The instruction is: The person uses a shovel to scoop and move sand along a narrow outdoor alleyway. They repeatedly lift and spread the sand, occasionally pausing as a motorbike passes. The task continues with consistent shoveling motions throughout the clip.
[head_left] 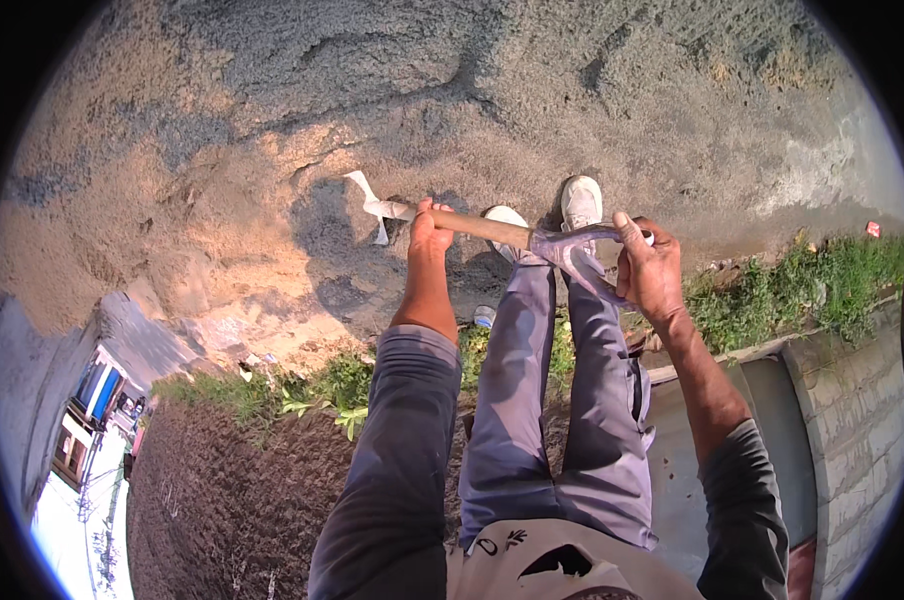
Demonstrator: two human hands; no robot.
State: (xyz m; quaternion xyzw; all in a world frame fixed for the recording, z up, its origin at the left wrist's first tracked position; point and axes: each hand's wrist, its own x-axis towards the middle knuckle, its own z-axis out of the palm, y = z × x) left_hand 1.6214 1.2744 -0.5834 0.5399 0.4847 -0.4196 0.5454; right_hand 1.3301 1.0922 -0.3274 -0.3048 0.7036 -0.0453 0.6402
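A shovel (479,228) with a pale wooden shaft lies across in front of my legs, slightly tilted. Its white metal blade (369,203) points left and is seen nearly edge-on over the ground. Around the shaft, close to the blade, my left hand (431,229) is closed. At the other end the shovel has a forked, purplish-grey handle (572,252). My right hand (648,265) is wrapped round the grip of that handle. No load of material shows on the blade.
Grey, grainy sand or wet mix (392,70) covers the ground ahead. My white shoes (581,203) stand at its near side. Behind them run green weeds (772,290), a block wall (862,400) at right and a rough brown wall (242,480) at left.
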